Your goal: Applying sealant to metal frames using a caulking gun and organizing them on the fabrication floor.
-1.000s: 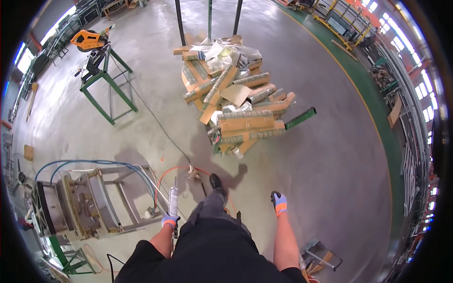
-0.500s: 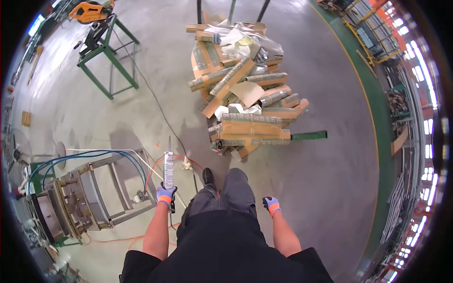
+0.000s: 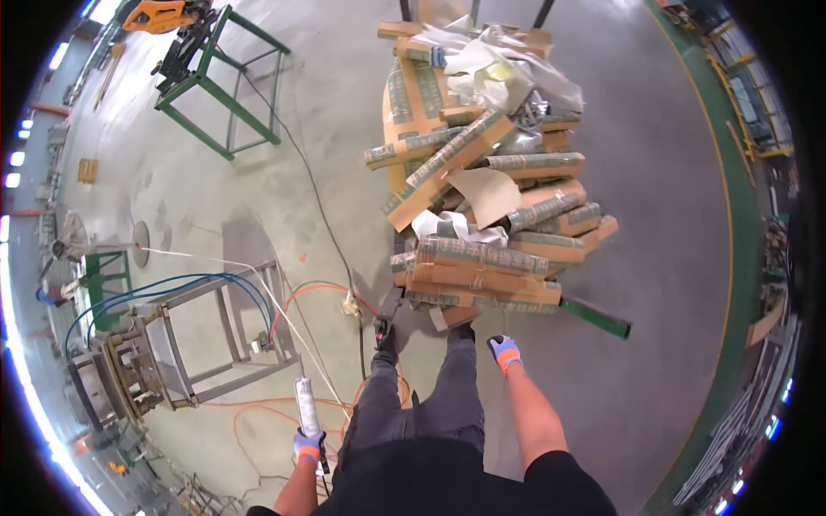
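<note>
My left hand (image 3: 308, 445), in a purple, orange and black work glove, is wrapped round the grip of a caulking gun. The gun's white cartridge (image 3: 305, 408) points away from me, with its thin nozzle at the far end. My right hand (image 3: 505, 351) wears a matching glove and hangs over the floor with its fingers curled in; I see nothing in it. Beyond that hand lies a heap of brown cardboard packaging (image 3: 482, 267), nearest to it, with white sheets (image 3: 490, 73) crumpled on its far part.
A green metal bar (image 3: 598, 318) juts from the heap's right side. A metal frame (image 3: 215, 331) with blue hoses stands at the left. Orange hoses (image 3: 258, 404) and a dark cable (image 3: 323, 219) cross the floor. A green stand (image 3: 228, 95) carries an orange cutting machine (image 3: 159, 15).
I have stepped toward the cardboard heap. My left hand with the caulking gun has swung back toward my body, while my right hand has moved forward.
</note>
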